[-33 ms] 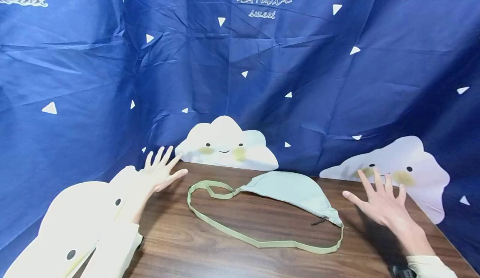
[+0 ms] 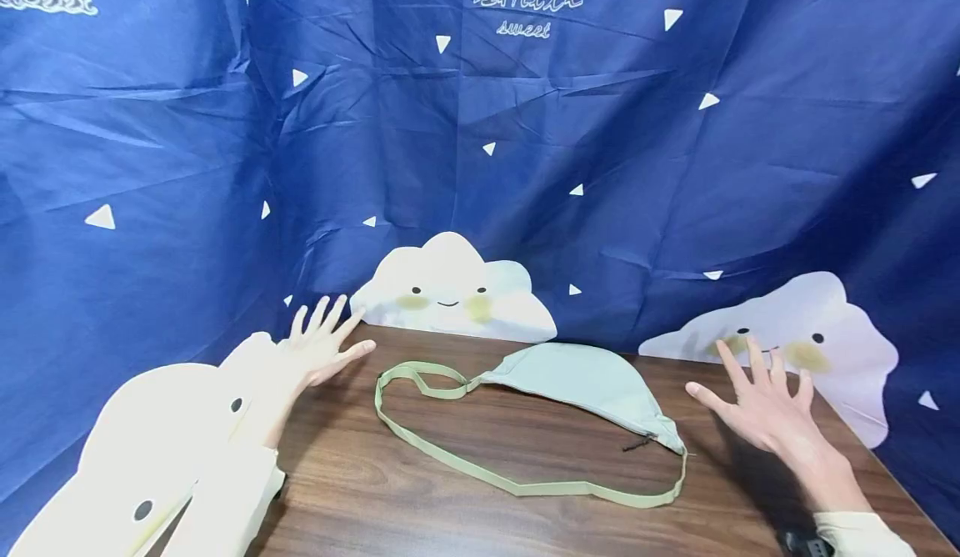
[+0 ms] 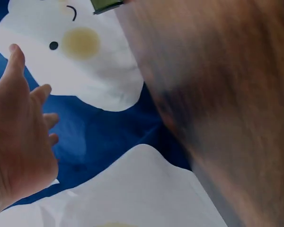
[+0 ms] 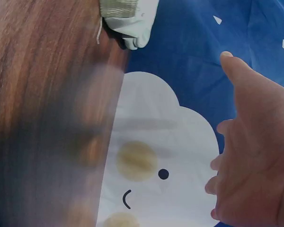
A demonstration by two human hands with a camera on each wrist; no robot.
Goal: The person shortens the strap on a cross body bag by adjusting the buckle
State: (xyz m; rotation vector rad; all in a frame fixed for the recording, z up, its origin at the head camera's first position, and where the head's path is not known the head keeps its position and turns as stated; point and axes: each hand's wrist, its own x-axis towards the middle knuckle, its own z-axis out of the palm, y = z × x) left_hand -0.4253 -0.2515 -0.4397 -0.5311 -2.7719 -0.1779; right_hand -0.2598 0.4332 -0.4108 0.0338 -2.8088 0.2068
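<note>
A pale mint-green waist bag (image 2: pixel 581 382) lies on the brown wooden table (image 2: pixel 375 490), a dark zip pull near its right end. Its light green strap (image 2: pixel 480 474) loops out toward the front and left. My left hand (image 2: pixel 318 348) hovers left of the strap with fingers spread, holding nothing. To the right of the bag, my right hand (image 2: pixel 765 407) is held above the table, also spread and touching nothing. In the right wrist view, one end of the bag (image 4: pixel 132 35) shows at the top; a bit of green strap (image 3: pixel 105 4) appears in the left wrist view.
A dark blue curtain (image 2: pixel 525 165) with white triangles and lettering hangs behind and beside the table. Printed white clouds with faces stand along the table's back edge (image 2: pixel 450 290), at the left, and at the right (image 2: pixel 847 323).
</note>
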